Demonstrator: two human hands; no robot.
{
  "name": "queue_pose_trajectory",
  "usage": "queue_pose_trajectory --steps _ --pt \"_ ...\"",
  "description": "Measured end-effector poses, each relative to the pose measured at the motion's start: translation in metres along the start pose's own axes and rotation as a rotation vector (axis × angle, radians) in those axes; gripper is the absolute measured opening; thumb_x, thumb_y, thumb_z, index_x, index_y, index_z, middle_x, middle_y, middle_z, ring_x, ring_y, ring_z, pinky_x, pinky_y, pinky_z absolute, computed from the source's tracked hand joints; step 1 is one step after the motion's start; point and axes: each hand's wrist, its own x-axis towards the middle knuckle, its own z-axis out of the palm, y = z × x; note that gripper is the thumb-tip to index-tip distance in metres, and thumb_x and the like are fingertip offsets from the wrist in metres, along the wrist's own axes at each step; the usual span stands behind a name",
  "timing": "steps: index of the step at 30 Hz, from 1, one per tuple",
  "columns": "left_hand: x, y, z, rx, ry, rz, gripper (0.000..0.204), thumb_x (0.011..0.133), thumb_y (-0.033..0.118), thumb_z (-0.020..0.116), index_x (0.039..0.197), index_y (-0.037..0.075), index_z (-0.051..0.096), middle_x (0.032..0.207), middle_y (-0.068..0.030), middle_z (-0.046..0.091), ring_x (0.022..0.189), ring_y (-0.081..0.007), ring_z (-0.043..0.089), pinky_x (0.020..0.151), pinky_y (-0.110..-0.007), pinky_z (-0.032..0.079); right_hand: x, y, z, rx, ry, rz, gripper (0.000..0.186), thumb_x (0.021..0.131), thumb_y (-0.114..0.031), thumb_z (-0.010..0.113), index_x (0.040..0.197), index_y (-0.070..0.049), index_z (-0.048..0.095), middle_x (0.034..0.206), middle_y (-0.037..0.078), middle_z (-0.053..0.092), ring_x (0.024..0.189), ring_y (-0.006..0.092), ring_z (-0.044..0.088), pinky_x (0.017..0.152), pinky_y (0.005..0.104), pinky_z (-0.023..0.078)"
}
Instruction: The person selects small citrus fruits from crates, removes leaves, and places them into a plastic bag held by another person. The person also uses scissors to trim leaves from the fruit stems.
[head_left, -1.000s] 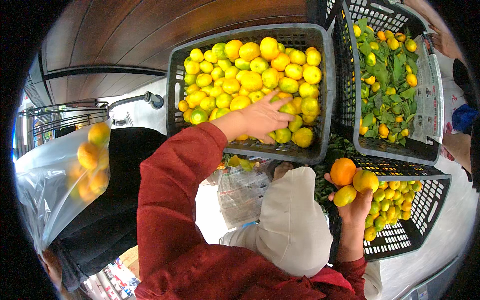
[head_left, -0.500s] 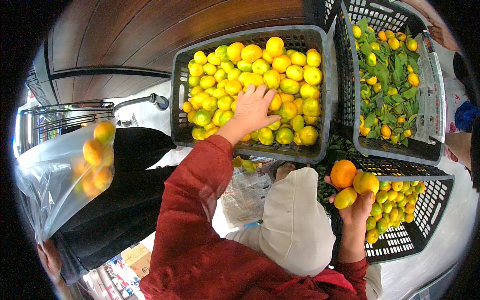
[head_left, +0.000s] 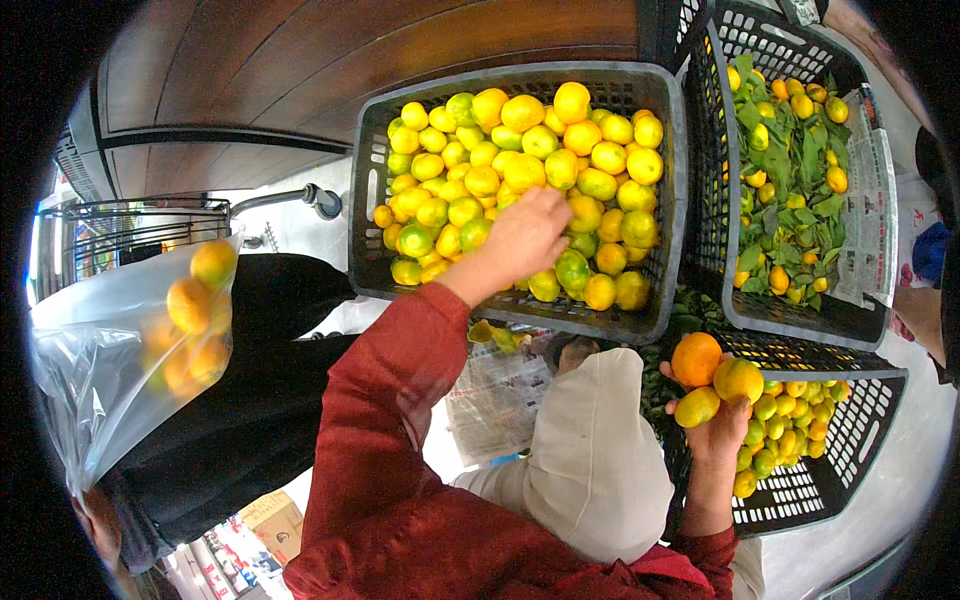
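A black plastic crate (head_left: 668,215) in front of me holds a heap of yellow-orange mandarins (head_left: 482,181), some with green patches. Over the middle of the heap is my left hand (head_left: 528,238), its fingers drawn together and pointing down; anything inside them is hidden. At the right my right hand (head_left: 716,432), palm up, cradles three mandarins: a deep orange one (head_left: 696,359), a yellow-orange one (head_left: 738,380) and a smaller yellow one (head_left: 697,407). It hovers beside a tilted crate (head_left: 862,440) of small greenish mandarins (head_left: 790,425).
At the upper right, another crate (head_left: 735,310) contains leafy mandarins (head_left: 790,200). On the left, a person's hand (head_left: 98,525) holds a clear plastic bag (head_left: 110,350) of mandarins. Newspaper (head_left: 500,405) lies beside my knee. A wooden panel (head_left: 380,60) stands behind the crates.
The fingers of my left hand, spread over the mandarins before, have drawn together, and the hand has shifted slightly right. My right hand still holds its three mandarins. The view has shifted slightly.
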Motion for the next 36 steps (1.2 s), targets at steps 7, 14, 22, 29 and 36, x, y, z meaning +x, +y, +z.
queue_pose_trajectory --steps 7,14,22,29,36 --pt "0.025 0.000 0.015 0.365 -0.216 -0.237 0.035 0.072 0.024 0.067 0.097 0.002 0.059 0.090 -0.0140 0.063 0.092 -0.0282 0.060 0.073 -0.042 0.051 0.002 0.000 0.003 -0.043 -0.013 0.010 0.081 0.072 -0.054 0.073 0.135 -0.015 0.041 0.135 0.017 0.040 0.116 0.0505 0.047 0.067 0.0481 0.059" --pt "0.027 0.016 0.002 0.217 -0.329 -0.236 0.039 0.073 0.017 0.064 0.108 0.002 0.057 0.098 -0.0144 0.063 0.090 -0.0289 0.065 0.074 -0.039 0.052 0.002 0.001 0.005 -0.056 0.000 -0.028 0.083 0.070 -0.053 0.075 0.135 -0.015 0.040 0.134 0.019 0.041 0.115 0.0491 0.048 0.068 0.0467 0.059" --pt "0.045 0.010 0.014 0.321 -0.554 -0.277 0.035 0.074 0.017 0.067 0.107 0.005 0.063 0.103 -0.0123 0.065 0.095 -0.0261 0.065 0.076 -0.037 0.053 0.002 0.001 0.003 -0.057 -0.032 -0.004 0.080 0.072 -0.052 0.073 0.135 -0.016 0.040 0.135 0.020 0.040 0.115 0.0492 0.048 0.069 0.0474 0.059" --pt "0.051 -0.001 0.029 0.369 -0.531 -0.293 0.023 0.076 0.014 0.064 0.098 0.009 0.069 0.095 -0.0120 0.068 0.086 -0.0267 0.068 0.065 -0.039 0.054 0.002 0.000 0.001 -0.027 -0.050 0.009 0.080 0.072 -0.051 0.075 0.135 -0.016 0.040 0.134 0.020 0.041 0.115 0.0500 0.047 0.069 0.0478 0.059" --pt "0.015 0.006 0.019 0.248 -0.160 -0.351 0.025 0.081 0.012 0.055 0.106 0.007 0.057 0.092 -0.0173 0.063 0.083 -0.0323 0.066 0.064 -0.044 0.053 -0.001 -0.004 0.002 -0.008 -0.033 0.015 0.077 0.072 -0.052 0.074 0.134 -0.016 0.042 0.133 0.019 0.042 0.116 0.0517 0.046 0.069 0.0485 0.059"
